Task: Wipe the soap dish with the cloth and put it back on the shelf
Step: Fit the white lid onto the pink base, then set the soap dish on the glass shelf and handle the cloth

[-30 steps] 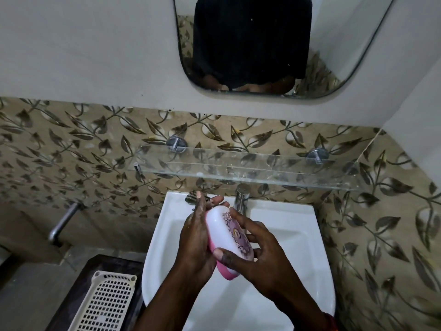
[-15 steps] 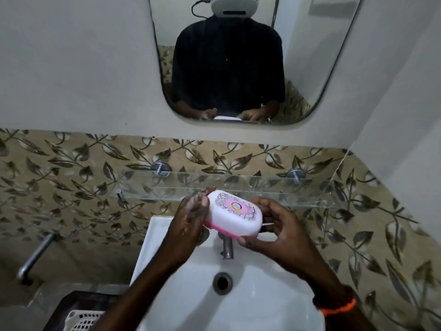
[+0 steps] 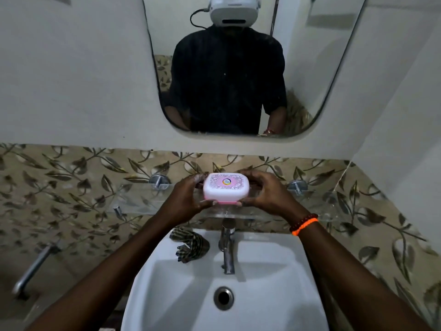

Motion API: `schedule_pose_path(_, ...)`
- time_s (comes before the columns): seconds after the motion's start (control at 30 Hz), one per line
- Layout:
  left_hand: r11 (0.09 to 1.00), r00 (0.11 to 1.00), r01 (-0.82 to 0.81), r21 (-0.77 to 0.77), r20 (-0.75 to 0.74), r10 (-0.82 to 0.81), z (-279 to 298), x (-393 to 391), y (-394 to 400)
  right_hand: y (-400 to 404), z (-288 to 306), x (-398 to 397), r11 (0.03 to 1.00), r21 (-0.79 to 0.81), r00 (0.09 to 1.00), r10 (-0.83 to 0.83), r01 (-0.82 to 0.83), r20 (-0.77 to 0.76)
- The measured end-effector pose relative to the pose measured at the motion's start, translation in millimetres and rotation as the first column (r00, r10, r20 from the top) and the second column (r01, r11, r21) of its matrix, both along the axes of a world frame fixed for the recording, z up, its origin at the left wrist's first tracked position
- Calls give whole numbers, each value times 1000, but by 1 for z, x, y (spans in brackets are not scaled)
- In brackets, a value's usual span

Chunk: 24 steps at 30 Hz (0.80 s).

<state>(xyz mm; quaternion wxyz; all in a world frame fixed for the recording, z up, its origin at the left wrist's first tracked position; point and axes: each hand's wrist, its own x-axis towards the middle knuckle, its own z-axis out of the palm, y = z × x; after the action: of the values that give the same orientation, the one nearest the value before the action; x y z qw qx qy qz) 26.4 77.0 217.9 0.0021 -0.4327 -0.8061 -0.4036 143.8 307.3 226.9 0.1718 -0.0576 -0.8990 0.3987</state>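
Soap dish (image 3: 226, 189) — white lid with a pink patterned top and a pink base — sits level between both hands, at the glass shelf (image 3: 143, 201); whether its base already touches the glass I cannot tell. Left hand (image 3: 185, 199) grips its left end, fingers curled behind and thumb under the front edge. Right hand (image 3: 265, 195) grips the right end the same way, with an orange and dark bead bracelet (image 3: 304, 224) on that wrist.

The clear shelf is fixed to a leaf-patterned tile wall (image 3: 71, 187) by two round metal mounts (image 3: 158, 180). Just below stands a white basin (image 3: 262, 271) with a metal tap (image 3: 228, 247) at its back and a dark drain hole (image 3: 223, 298) in the bowl. A striped cloth (image 3: 191, 246) lies crumpled on the basin's back rim, left of the tap — no hand touches it. A metal pipe (image 3: 33, 268) sticks out of the wall low on the left. Above the tiles the wall is plain and pale, and a rounded mirror (image 3: 334, 68) reflects a person in a dark shirt.
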Motion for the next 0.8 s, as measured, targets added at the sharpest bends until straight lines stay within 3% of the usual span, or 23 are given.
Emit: schedule_pose_path(0.8, 996, 998, -42, -83, -55, 37, 1, -8, 2, -2, -10, 9, 994, 100, 997, -46, 39, 69)
